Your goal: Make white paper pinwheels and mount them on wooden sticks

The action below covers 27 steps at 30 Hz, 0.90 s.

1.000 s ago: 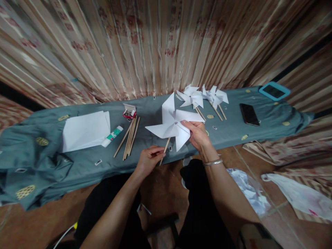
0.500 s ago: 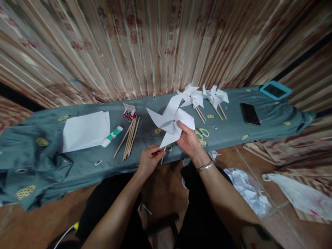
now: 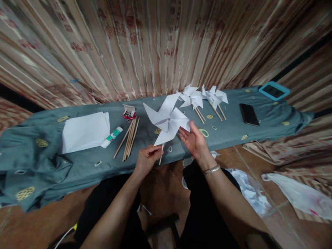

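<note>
A white paper pinwheel [image 3: 168, 119] with a pin at its centre is held up over the near edge of the cloth-covered table. Its wooden stick [image 3: 161, 154] is pinched between the thumb and fingers of my left hand [image 3: 148, 158], just below the blades. My right hand [image 3: 193, 139] is open at the pinwheel's right side, fingers apart and close to a blade; whether it touches the paper I cannot tell. Behind stand out finished-looking white pinwheels [image 3: 191, 96] on sticks, lying on the table. Yellow-green scissors [image 3: 204, 132] lie partly hidden behind my right hand.
Left on the grey-green cloth [image 3: 85, 167] are white paper sheets [image 3: 85, 131], a glue stick [image 3: 112, 137], loose wooden sticks [image 3: 131, 140] and a red box of pins [image 3: 129, 112]. Rightward lie a black phone [image 3: 249, 114] and a blue-framed device [image 3: 274, 90]. Crumpled paper [image 3: 250, 193] is on the floor.
My right hand has let go of the pinwheel's centre and moved right, its fingers opening. The pinwheel has shifted slightly left and down, still held by the stick in my left hand.
</note>
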{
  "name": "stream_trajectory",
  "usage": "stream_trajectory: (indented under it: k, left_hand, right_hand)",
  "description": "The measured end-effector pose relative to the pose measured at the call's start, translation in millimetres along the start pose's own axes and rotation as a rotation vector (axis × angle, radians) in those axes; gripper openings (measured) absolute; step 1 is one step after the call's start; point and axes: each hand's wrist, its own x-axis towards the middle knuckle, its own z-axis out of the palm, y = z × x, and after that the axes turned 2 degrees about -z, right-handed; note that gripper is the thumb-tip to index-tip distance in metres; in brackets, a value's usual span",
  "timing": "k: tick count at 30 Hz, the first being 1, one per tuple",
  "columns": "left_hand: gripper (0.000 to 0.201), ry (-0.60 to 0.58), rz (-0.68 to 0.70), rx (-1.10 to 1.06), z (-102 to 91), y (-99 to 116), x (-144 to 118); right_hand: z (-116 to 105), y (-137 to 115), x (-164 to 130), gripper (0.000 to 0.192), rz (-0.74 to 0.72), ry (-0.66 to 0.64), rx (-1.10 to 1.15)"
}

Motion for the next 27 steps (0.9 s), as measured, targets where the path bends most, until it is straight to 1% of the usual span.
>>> stream_trajectory:
  k: [3, 5, 8, 13, 19, 23, 27]
  left_hand:
    - [0.027, -0.025, -0.026, 0.008, 0.8, 1, -1]
    - [0.028, -0.041, -0.036, 0.014, 1.4, 1, -2]
    - [0.028, -0.054, -0.039, 0.018, 1.1, 1, -2]
    - [0.025, -0.036, -0.014, 0.034, -0.1, 0, -2]
    - [0.024, -0.034, -0.010, 0.007, 1.3, 1, -1]
    - [0.022, -0.019, 0.007, 0.011, 1.3, 1, -1]
    - [0.022, -0.030, 0.023, 0.038, 0.2, 0, -1]
  right_hand:
    - [-3, -8, 6, 0.041, -0.229, 0.041, -0.083]
    - [-2, -11, 7, 0.041, -0.302, 0.027, -0.165]
    - [0, -10, 5, 0.038, -0.292, 0.028, -0.223]
    - [2, -7, 1, 0.034, -0.263, 0.017, -0.217]
    - [5, -6, -5, 0.031, -0.230, -0.001, -0.276]
    - [6, 0, -8, 0.029, -0.212, -0.020, -0.293]
    - [7, 7, -9, 0.027, -0.188, -0.036, -0.299]
